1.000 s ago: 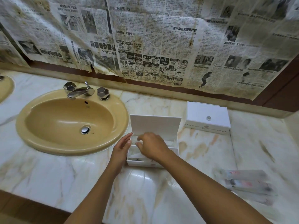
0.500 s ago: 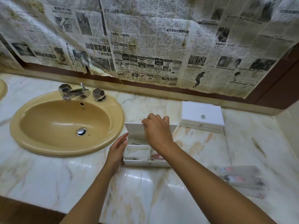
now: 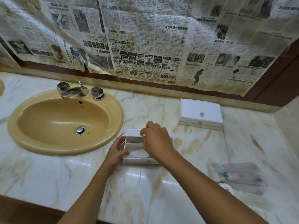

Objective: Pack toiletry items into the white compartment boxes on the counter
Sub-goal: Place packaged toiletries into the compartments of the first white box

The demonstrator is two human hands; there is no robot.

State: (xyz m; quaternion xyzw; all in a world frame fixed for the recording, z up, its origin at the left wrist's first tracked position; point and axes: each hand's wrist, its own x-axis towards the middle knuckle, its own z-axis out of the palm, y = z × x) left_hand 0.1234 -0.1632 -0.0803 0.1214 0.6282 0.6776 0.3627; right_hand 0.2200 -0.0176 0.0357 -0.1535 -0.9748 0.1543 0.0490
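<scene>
A white compartment box (image 3: 137, 160) stands on the marble counter, just right of the sink. Its hinged lid (image 3: 131, 133) is tipped forward and low over the box, leaving the left compartments showing with wrapped items inside. My right hand (image 3: 156, 139) pinches the lid's front edge from above. My left hand (image 3: 117, 151) holds the box's left side, fingers curled round the wall. A second white box (image 3: 200, 113) with a small knob sits shut at the back right. Wrapped toiletry packets (image 3: 239, 175) lie on the counter at the right.
A tan oval sink (image 3: 64, 122) with a chrome tap (image 3: 72, 91) fills the left of the counter. Newspaper sheets cover the wall behind. A small round white item (image 3: 226, 188) shows beside my right forearm. The counter's front edge runs along the bottom left.
My right hand left the compartments, took the upright lid's top edge and swung it forward and down over the box. My left hand stayed at the box's left side.
</scene>
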